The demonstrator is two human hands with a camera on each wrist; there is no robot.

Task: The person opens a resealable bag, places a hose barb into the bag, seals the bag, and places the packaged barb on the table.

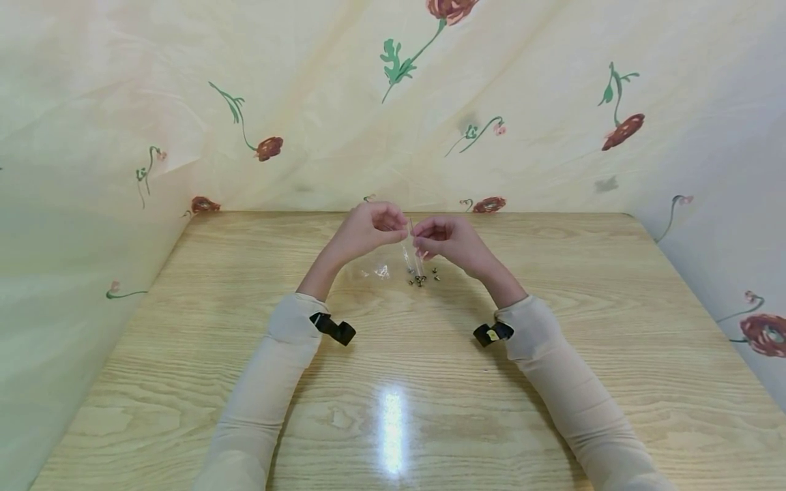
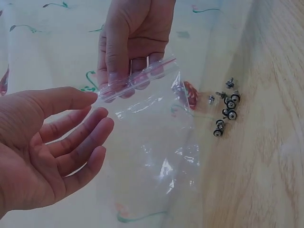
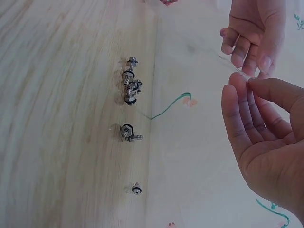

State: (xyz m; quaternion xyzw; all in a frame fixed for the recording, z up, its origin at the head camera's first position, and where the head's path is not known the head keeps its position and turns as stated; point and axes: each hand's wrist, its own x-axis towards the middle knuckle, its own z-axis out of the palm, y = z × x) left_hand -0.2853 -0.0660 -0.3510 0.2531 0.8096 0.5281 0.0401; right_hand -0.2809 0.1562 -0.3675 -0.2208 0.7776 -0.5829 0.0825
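Both hands are raised over the far middle of the table, holding a clear zip-lock bag point(image 2: 152, 118) between them by its top edge. At one top corner, my left hand point(image 1: 371, 232) pinches the bag with thumb and index finger; its other fingers are loosely bent. My right hand point(image 1: 453, 242) grips the zip strip between thumb and fingers, which show through the plastic in the left wrist view. The bag hangs flat, with no contents visible. Several small metal fittings point(image 3: 130, 88) with black rings lie loose on the table below the hands.
On the wood-grain table point(image 1: 393, 354), a patch of shiny clear plastic point(image 1: 381, 271) lies left of the fittings. A flowered cloth point(image 1: 344, 102) hangs behind the table and along its sides. Black straps point(image 1: 331, 329) circle the sleeved wrists.
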